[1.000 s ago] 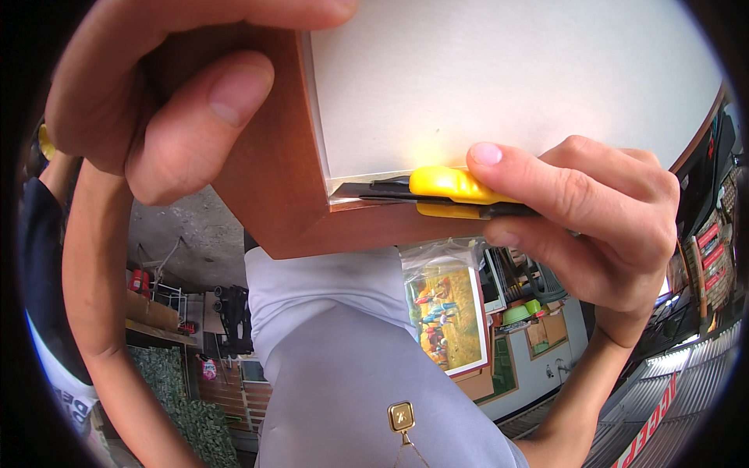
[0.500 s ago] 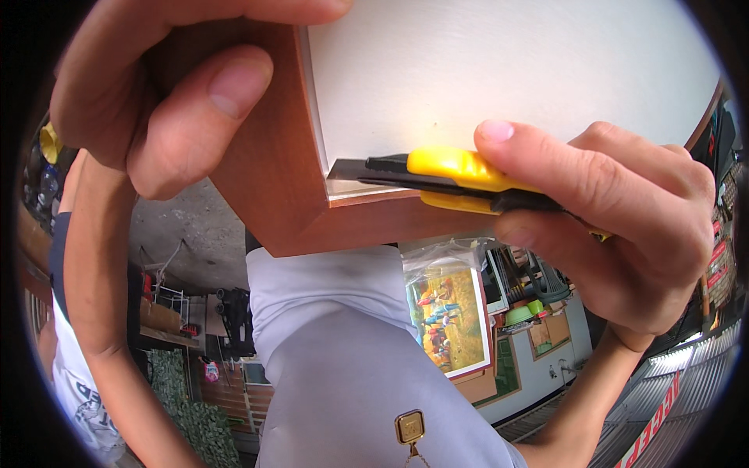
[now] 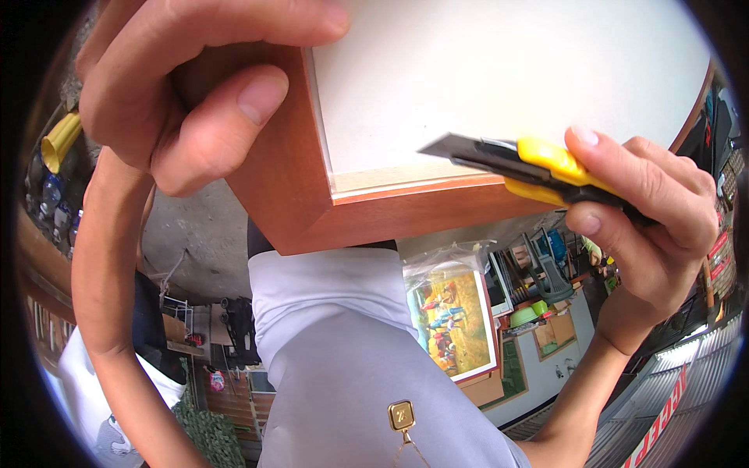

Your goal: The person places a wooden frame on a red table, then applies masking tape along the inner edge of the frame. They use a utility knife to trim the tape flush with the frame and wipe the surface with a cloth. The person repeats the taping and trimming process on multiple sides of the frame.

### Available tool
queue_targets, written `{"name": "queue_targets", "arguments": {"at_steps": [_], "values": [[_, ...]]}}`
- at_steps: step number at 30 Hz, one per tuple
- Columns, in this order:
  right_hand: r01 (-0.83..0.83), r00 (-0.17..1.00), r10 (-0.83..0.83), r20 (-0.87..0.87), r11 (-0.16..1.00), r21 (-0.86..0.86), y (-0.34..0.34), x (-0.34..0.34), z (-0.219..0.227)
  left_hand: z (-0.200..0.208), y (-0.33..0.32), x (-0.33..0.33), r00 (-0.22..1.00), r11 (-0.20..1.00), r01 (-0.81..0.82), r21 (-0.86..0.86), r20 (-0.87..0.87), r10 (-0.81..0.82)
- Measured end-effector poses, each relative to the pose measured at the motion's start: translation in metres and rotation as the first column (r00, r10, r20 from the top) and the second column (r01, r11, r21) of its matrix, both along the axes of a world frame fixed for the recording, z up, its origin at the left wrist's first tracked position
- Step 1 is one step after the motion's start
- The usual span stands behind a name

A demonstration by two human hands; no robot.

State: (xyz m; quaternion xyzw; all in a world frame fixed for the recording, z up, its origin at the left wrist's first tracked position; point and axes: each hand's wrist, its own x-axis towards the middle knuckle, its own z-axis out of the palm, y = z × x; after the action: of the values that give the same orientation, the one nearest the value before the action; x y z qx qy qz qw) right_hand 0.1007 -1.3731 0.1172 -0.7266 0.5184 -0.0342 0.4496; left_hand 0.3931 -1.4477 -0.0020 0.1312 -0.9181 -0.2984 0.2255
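Note:
A reddish-brown wooden frame (image 3: 289, 210) lies in front of me, its mitred near-left corner towards me. Inside the frame is a white panel (image 3: 437, 93), with a thin pale strip along the inner edge. My left hand (image 3: 195, 101) curls over the frame's left side, thumb and forefinger bent apart across it; its other fingers are partly cut off by the upper edge. In my right hand (image 3: 647, 210) is a yellow and black utility knife (image 3: 546, 164), held between thumb and fingers. Its blade is out, points left and stands apart from the inner corner, over the panel.
Below the frame, a colourful framed picture (image 3: 452, 320) in clear plastic stands at my right side. Another person's white clothing (image 3: 86, 398) shows at lower left. A yellow cone-shaped object (image 3: 61, 143) is at far left. Green bowls (image 3: 529, 313) and stacked goods stand at right.
My right hand has drawn the utility knife right and away from the frame's inner corner, where its blade was. My left hand has shifted slightly right and down.

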Motion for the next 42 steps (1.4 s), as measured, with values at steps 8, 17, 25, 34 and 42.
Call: {"name": "queue_targets", "arguments": {"at_steps": [8,17,25,34,42], "values": [[-0.141,0.986,0.135,0.096,0.988,0.06,0.002,-0.02,-0.009,0.001,-0.004,0.002,1.0,1.0,-0.013,-0.007,0.02,0.014],[-0.233,0.965,0.227,0.128,0.972,0.03,-0.004,-0.021,-0.015,0.003,-0.002,0.005,0.999,1.0,-0.027,0.011,0.022,0.027],[-0.249,0.963,0.247,0.109,0.968,0.007,-0.005,-0.009,-0.017,0.001,0.001,0.005,0.999,0.999,-0.043,0.014,0.009,0.043],[-0.266,0.962,0.265,0.065,0.964,-0.003,-0.001,-0.01,-0.017,-0.003,0.0,0.004,1.0,1.0,-0.013,0.027,0.009,0.013],[-0.28,0.958,0.282,0.045,0.959,-0.041,0.001,-0.01,-0.012,0.002,0.002,0.004,1.0,1.0,-0.017,0.02,0.012,0.017]]}}
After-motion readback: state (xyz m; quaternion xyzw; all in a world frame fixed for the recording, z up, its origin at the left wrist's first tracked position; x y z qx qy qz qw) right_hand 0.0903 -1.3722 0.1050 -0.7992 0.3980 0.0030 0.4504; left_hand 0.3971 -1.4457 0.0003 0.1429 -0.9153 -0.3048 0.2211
